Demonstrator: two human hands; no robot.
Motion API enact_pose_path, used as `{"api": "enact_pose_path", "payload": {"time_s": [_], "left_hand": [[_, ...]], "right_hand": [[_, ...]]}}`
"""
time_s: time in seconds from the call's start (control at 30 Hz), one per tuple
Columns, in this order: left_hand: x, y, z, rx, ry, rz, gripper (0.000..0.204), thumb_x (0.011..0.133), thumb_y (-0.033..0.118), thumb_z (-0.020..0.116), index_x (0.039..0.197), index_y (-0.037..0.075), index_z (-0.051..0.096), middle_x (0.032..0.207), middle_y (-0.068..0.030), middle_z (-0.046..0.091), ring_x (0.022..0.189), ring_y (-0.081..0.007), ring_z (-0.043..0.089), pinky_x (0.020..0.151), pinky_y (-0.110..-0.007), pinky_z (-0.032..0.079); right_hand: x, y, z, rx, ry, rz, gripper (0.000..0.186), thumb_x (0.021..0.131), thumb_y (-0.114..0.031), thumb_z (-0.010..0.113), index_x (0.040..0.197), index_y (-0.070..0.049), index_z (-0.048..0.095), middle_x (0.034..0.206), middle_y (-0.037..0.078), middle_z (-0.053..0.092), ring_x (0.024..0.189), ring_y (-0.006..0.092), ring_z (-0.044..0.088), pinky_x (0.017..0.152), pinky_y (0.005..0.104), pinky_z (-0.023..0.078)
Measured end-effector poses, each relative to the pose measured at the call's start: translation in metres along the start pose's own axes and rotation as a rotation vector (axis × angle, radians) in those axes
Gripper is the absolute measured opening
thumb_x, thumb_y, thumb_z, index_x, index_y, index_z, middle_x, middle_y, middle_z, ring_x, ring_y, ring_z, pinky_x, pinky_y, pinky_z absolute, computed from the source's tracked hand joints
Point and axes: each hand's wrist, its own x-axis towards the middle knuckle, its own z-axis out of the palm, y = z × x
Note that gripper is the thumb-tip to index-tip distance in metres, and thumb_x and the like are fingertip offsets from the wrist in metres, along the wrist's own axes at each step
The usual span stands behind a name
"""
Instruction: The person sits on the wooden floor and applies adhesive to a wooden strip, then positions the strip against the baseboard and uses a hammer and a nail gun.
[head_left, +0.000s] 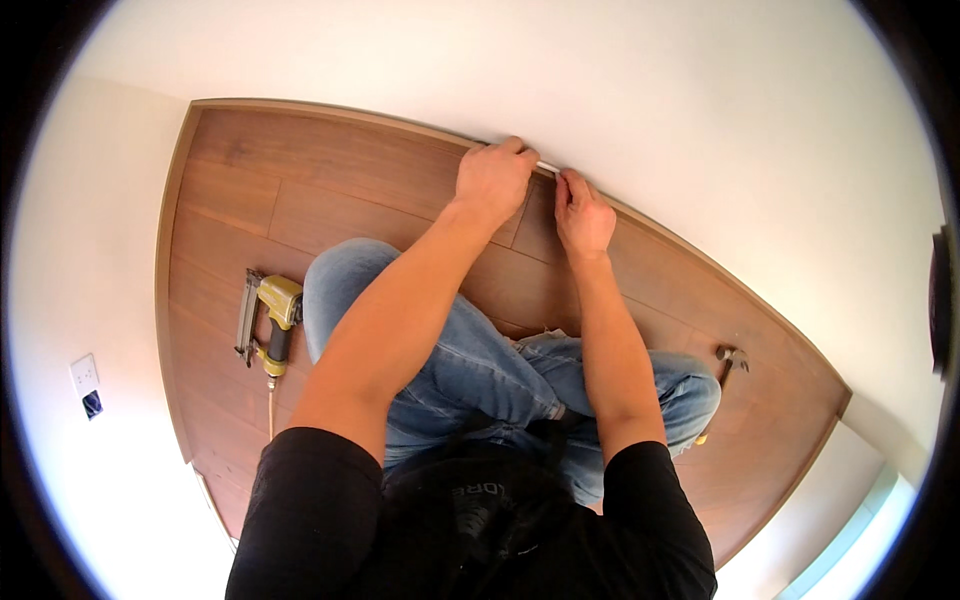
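Both hands are at the wooden trim (700, 264) along the foot of the white wall (600, 80). My left hand (492, 180) has its fingers curled over the trim's top edge, at a thin white strip (547, 166) lying along it. Just to its right, my right hand (585, 215) pinches at the same strip, thumb and fingertips against the trim; exactly what lies under the fingertips is partly hidden. A yellow nail gun (280, 300) with a hose lies on the wood floor (220, 200) left of my bent, jeans-clad legs (350, 280).
A hammer (734, 360) lies beside my right knee. The left wall has an outlet (84, 373) with a dark opening below it. A dark object (938, 300) is on the wall at the far right, and a pale panel (830, 500) stands at the lower right.
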Motion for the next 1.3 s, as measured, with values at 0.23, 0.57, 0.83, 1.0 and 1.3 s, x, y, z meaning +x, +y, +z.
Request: {"api": "enact_pose_path", "payload": {"time_s": [0.23, 0.57, 0.83, 1.0, 1.3], "left_hand": [[-0.019, 0.023, -0.020, 0.215, -0.081, 0.061, 0.046, 0.098, 0.013, 0.057, 0.143, 0.013, 0.061, 0.133, -0.0097, 0.066, 0.111, -0.0281, 0.071, 0.097, -0.046, 0.052], [-0.019, 0.025, 0.001, 0.373, -0.137, 0.067, 0.045, 0.097, 0.018, 0.060, 0.141, 0.008, 0.059, 0.130, -0.0128, 0.059, 0.105, -0.0274, 0.069, 0.087, -0.045, 0.052], [-0.010, 0.017, -0.004, 0.249, -0.256, 0.001, 0.048, 0.098, 0.014, 0.056, 0.146, 0.015, 0.058, 0.130, -0.0162, 0.061, 0.107, -0.0326, 0.071, 0.090, -0.048, 0.056], [-0.006, 0.006, -0.010, 0.101, -0.297, -0.058, 0.049, 0.098, 0.012, 0.056, 0.146, 0.017, 0.058, 0.132, -0.0158, 0.065, 0.112, -0.0360, 0.071, 0.095, -0.048, 0.057], [-0.008, 0.001, 0.001, 0.092, -0.296, -0.004, 0.053, 0.098, 0.011, 0.052, 0.151, 0.018, 0.054, 0.142, -0.0186, 0.062, 0.125, -0.0365, 0.065, 0.100, -0.051, 0.056]], "right_hand": [[0.004, -0.001, 0.000, 0.003, -0.030, -0.025, 0.010, 0.097, -0.025, 0.072, 0.100, -0.015, 0.073, 0.082, 0.010, 0.074, 0.069, 0.0313, 0.072, 0.060, 0.0438, 0.058], [-0.004, -0.014, -0.001, -0.046, -0.204, 0.024, 0.028, 0.093, -0.017, 0.069, 0.120, -0.012, 0.070, 0.087, 0.013, 0.075, 0.073, 0.0330, 0.072, 0.063, 0.0462, 0.058], [-0.003, -0.034, -0.003, -0.143, -0.538, 0.176, 0.049, 0.096, -0.022, 0.061, 0.143, -0.010, 0.060, 0.096, 0.015, 0.077, 0.077, 0.0327, 0.075, 0.065, 0.0473, 0.059], [0.006, -0.045, -0.023, -0.216, -0.552, 0.246, 0.051, 0.097, -0.023, 0.059, 0.145, -0.007, 0.057, 0.093, 0.020, 0.076, 0.079, 0.0367, 0.075, 0.068, 0.0497, 0.060], [-0.012, -0.037, -0.082, -0.202, -0.748, 0.327, 0.038, 0.097, -0.019, 0.058, 0.132, -0.004, 0.061, 0.092, 0.020, 0.076, 0.083, 0.0379, 0.075, 0.074, 0.0500, 0.061]]}}
